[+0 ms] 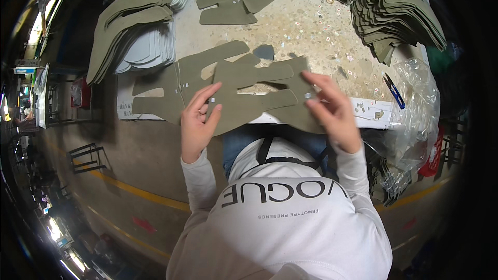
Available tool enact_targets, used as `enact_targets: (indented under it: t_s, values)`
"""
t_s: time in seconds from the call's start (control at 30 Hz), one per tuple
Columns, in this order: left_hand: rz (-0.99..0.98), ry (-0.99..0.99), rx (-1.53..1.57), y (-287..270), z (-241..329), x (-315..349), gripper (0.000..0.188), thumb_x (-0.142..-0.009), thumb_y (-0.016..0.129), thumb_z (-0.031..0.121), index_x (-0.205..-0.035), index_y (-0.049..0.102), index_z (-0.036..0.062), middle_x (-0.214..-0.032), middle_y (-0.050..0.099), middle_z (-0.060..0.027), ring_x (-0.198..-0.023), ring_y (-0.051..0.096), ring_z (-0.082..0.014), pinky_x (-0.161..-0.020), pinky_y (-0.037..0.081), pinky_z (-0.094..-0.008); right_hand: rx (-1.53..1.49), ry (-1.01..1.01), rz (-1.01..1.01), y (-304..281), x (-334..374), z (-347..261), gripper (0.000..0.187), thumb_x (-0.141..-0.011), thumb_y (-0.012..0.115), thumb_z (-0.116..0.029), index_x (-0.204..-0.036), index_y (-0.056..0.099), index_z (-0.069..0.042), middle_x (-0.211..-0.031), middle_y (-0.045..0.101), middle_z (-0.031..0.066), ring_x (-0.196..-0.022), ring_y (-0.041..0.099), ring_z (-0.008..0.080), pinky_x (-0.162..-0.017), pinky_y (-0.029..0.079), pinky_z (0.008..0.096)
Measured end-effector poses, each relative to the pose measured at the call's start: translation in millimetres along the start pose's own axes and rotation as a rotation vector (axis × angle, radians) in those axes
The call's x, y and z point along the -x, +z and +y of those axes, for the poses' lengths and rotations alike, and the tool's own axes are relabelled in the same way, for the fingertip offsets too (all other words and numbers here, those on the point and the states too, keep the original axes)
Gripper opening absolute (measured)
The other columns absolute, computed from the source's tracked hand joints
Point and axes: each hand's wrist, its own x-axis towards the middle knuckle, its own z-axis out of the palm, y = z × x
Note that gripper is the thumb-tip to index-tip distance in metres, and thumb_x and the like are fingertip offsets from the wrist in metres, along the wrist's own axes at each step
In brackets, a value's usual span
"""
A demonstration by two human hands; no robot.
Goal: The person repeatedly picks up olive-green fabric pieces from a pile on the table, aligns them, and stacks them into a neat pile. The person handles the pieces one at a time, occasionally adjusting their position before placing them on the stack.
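Observation:
Two olive cut fabric pieces overlap at the table's front edge, between my hands. My left hand (198,122) grips the left edge of the left fabric piece (233,98), thumb on its top, near a small white sticker. The prongs of this piece lie over the right fabric piece (305,116). My right hand (336,108) is closed on the right piece's outer edge, with thumb and fingers beside another white sticker (307,95). More olive pieces (181,75) lie flat on the table to the left, partly beneath my left hand.
Stacks of olive pieces (129,18) and white pieces (148,52) stand at the far left. Another olive stack (397,15) is at the far right. Two loose pieces (228,8) lie at the back. Blue-handled thread snips (395,92) rest near a clear plastic bag (415,103). Stickers litter the table (332,36).

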Motion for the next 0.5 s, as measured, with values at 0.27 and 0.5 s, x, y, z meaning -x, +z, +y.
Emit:
enact_targets:
  t_s: [0.27, 0.5]
  values:
    - [0.125, -0.116, -0.02, 14.6, 4.1, 8.7, 0.039, -0.09, 0.057, -0.007, -0.128, 0.061, 0.0, -0.11, 0.066, -0.0061, -0.068, 0.051, -0.0003, -0.059, 0.042, -0.0162, -0.161, -0.151, 0.162, -62.9, 27.5, -69.7, 0.056, -0.083, 0.059, -0.006, -0.135, 0.049, 0.014, -0.138, 0.048, 0.0196, -0.126, 0.052, 0.0255, -0.106, 0.038, 0.0335]
    - [0.207, -0.14, -0.06, 5.0, 0.9, 16.4, 0.031, -0.098, 0.056, 0.004, -0.129, 0.06, -0.0008, -0.1, 0.07, -0.0066, -0.083, 0.062, -0.005, -0.07, 0.049, -0.0181, -0.219, -0.198, -0.058, -33.6, 8.0, -76.0, 0.056, -0.082, 0.062, -0.006, -0.134, 0.05, 0.014, -0.134, 0.05, 0.0204, -0.122, 0.053, 0.0255, -0.105, 0.038, 0.0321]
